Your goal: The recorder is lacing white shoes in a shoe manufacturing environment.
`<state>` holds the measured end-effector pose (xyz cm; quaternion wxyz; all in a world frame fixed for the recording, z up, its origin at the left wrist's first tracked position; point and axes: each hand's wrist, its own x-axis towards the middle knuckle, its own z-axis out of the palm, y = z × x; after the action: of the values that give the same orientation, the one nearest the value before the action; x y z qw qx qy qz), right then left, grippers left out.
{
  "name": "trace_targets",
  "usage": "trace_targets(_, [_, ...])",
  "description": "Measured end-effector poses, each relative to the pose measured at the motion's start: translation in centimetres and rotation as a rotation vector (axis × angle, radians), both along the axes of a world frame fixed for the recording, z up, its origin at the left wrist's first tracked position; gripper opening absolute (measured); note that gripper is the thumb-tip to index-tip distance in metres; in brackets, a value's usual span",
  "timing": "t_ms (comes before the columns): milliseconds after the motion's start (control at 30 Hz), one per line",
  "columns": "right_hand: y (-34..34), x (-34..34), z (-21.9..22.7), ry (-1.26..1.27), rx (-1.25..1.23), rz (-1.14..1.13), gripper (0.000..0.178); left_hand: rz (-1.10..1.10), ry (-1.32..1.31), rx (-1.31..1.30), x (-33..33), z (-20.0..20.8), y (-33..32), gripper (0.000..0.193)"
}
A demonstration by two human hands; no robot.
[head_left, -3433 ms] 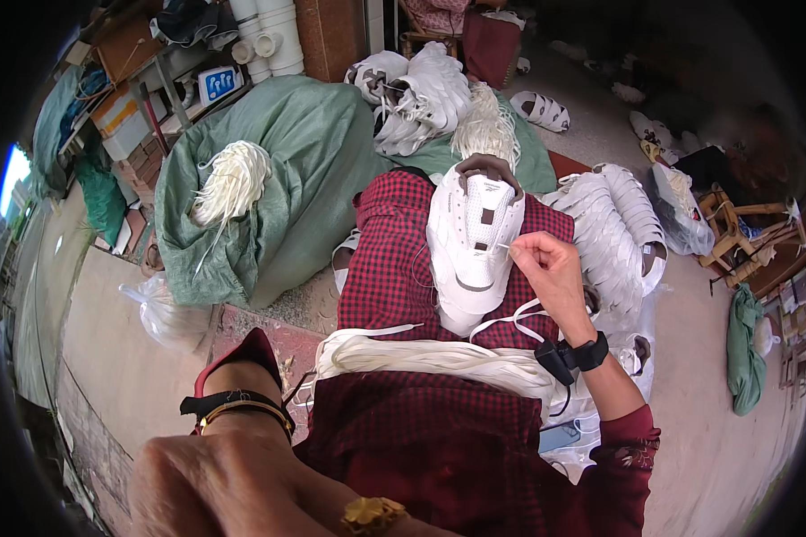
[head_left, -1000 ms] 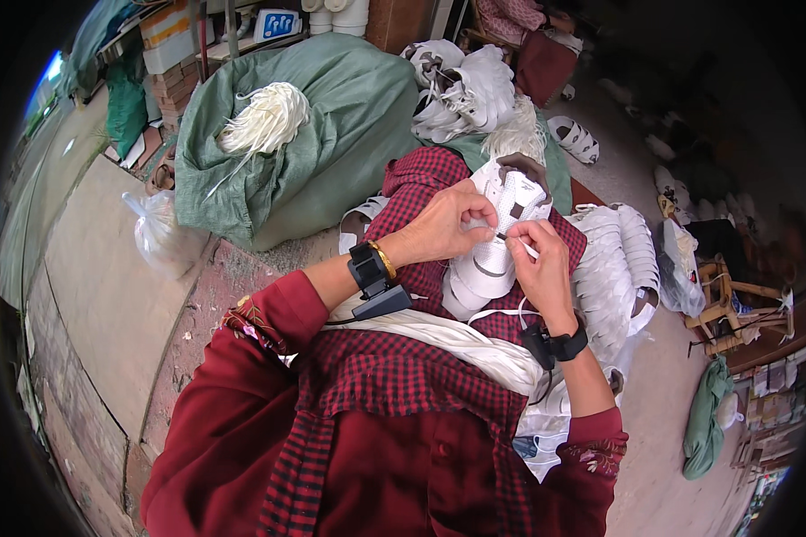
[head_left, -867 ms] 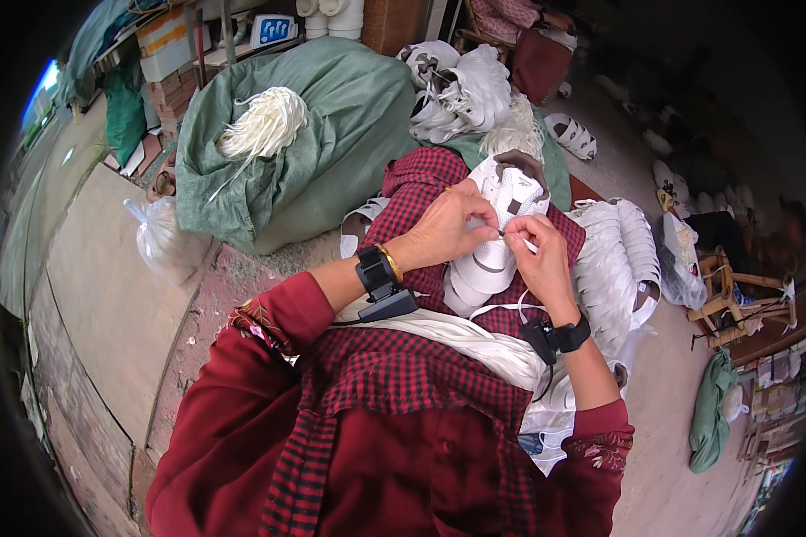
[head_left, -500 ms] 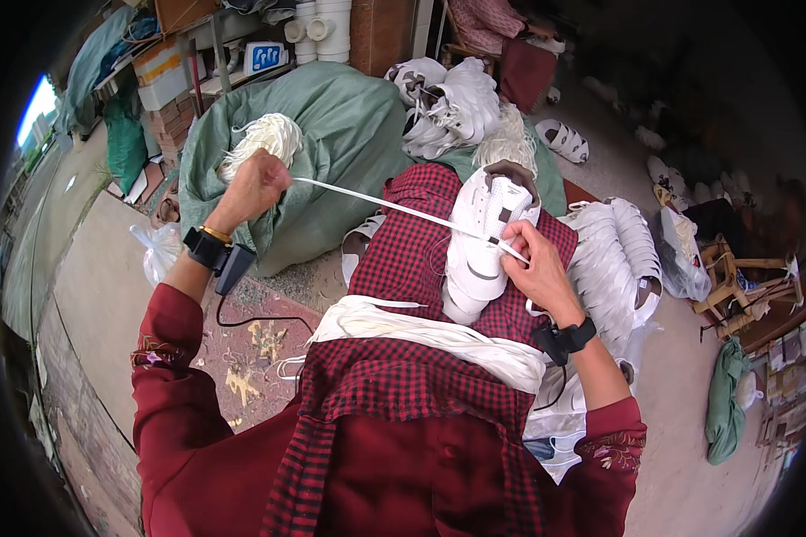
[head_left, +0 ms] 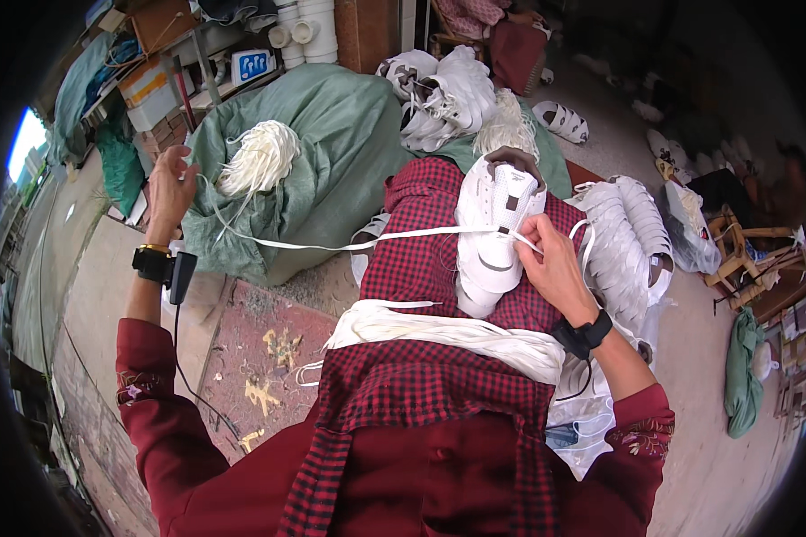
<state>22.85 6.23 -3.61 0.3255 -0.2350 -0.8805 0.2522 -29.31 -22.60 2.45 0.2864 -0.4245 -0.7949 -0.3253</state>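
Lace (head_left: 403, 236) is pinched by the right hand (head_left: 551, 261) at the shoe (head_left: 491, 201). Left of it, the left hand (head_left: 168, 190) is half-curled, grip unclear.

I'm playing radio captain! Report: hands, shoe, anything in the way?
Left hand out wide, lace leading to it. Right hand pinching lace at shoe. Shoe on checked cloth, partly behind right hand.

White lace (head_left: 412, 234) across white shoe (head_left: 484, 257)
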Motion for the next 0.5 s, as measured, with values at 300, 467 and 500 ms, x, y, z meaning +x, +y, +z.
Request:
trace_targets(300, [-0.5,1.7,0.0,-0.186,0.225,-0.042,0.011,-1.040,-0.285,-0.124,29.4,-6.8,16.6,0.029])
trace_targets(467, [0.1,2.3,-1.1,-0.094,0.322,0.004,0.010,-0.940,0.096,-0.168,28.9,-7.7,18.2,0.022])
trace_targets(500, [0.5,2.8,-1.5,-0.092,0.314,-0.003,0.010,-0.919,0.206,-0.182,28.0,-7.8,18.3,0.019])
